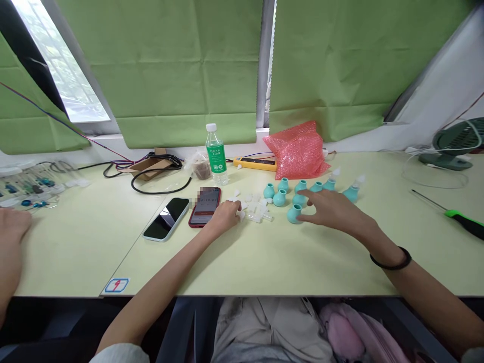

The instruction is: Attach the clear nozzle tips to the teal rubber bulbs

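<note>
1. Left hand (pixel 226 214) curls over the clear plastic caps (pixel 257 209), pinching one.
2. Right hand (pixel 333 209) lies open, fingertips on a teal bulb (pixel 294 214) mid-desk (pixel 264 257).
3. Step looks like pairing cap with bulb; next calls for lifting that bulb.

The counter (pixel 264 262) is pale yellow-green, and on it the bulbs (pixel 294 214) are teal, two of them with clear whitish tips, beside a heap of clear, colourless caps (pixel 257 209). One phone (pixel 167 219) has a black screen in a light blue rim, the other phone (pixel 204 206) sits in a dark red case, and the bottle (pixel 217 156) carries a green label under a white cap. Behind them lie a pink bubble-wrap bag (pixel 298 150), a yellow bar (pixel 255 163), black cables (pixel 159 174) and green blinds (pixel 170 70); the screwdriver (pixel 463 220) has a bright green and black handle, the fan (pixel 456 143) is dark green, and the wristband (pixel 391 262) is black.
</note>
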Action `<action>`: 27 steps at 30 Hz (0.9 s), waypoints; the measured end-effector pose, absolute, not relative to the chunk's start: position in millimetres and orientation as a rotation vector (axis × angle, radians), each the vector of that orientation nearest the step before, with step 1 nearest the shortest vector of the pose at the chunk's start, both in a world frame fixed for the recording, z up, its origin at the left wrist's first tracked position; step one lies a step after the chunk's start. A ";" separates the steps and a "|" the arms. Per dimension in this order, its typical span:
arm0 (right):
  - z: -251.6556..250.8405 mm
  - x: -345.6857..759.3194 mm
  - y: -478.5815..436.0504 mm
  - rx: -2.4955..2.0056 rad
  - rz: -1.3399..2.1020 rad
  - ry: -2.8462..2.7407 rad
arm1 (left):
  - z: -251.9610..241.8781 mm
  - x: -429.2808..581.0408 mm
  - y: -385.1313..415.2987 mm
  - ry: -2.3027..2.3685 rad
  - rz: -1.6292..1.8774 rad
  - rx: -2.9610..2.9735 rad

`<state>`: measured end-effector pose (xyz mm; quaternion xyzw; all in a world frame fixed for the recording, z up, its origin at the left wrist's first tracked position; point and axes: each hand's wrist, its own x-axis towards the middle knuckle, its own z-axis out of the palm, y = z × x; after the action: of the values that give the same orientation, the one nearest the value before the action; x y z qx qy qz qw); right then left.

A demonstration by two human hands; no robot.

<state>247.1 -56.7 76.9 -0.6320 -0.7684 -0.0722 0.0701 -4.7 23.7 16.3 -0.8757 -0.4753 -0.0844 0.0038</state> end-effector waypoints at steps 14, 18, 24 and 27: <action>19.8 166.2 -41.8 -1.791 -0.284 -2.601 | 20.7 -2.1 16.9 -1.477 -0.095 -2.660; 14.9 173.8 -38.6 -1.746 -0.192 -2.510 | 24.2 -1.9 15.8 -1.461 -0.241 -2.692; -1.4 183.0 -38.8 -1.592 -0.079 -2.410 | 28.9 6.4 5.2 -1.330 -0.954 -2.959; -2.0 183.6 -38.6 -1.577 -0.084 -2.421 | 21.5 14.5 -2.0 -1.274 -1.111 -3.155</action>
<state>183.6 -38.6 -2.0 -0.5412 -0.8310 -0.0290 0.1252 14.5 -2.0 21.5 -0.8604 -0.3474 -0.3031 -0.2173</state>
